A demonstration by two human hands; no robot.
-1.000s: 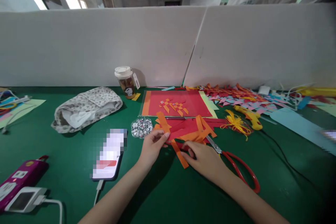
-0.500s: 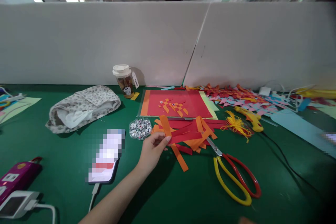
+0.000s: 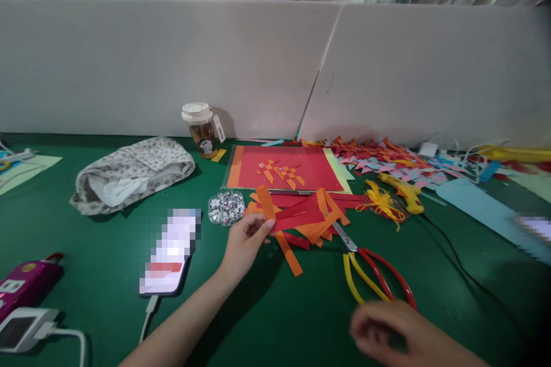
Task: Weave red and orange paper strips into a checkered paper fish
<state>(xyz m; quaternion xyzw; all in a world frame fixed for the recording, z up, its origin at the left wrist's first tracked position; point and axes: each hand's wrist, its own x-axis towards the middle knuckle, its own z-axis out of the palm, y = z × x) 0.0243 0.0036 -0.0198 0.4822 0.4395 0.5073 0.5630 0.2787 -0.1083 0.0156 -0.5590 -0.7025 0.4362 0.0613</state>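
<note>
We record one green table [image 3: 301,327] and, along its far edge, one white partition [image 3: 172,63]. At the far right, one mixed heap of paper scraps [image 3: 379,155] lies against the partition; its pieces are too many to count. We find one red sheet [image 3: 310,160] under a clear cover at the middle of the table, and one patterned cloth pouch [image 3: 138,163] on the left.

We count one pair of scissors [image 3: 349,243], its one red and one yellow handle spread apart and its blades reaching into the loose strips [image 3: 316,232], which overlap and cannot be fully counted.

Two hands are in view. The left hand [image 3: 241,243] pinches paper between thumb and fingers, a red strip [image 3: 290,219] and an orange strip [image 3: 266,202], above the table just in front of the red sheet; we cannot tell whether further pieces are in the pinch. The right hand [image 3: 381,324], blurred, is loosely curled with a narrow gap inside; it overlaps the scissors handles in our view, and we cannot tell whether it touches them.

Of smaller items we list one phone [image 3: 170,252], one lidded cup [image 3: 200,132], one yellow glue gun [image 3: 404,192], one bundle of yellow string [image 3: 379,200], one clear container [image 3: 226,206] packed with small round pieces beside the left hand, and, on the red sheet, two orange woven fish [image 3: 289,175].
</note>
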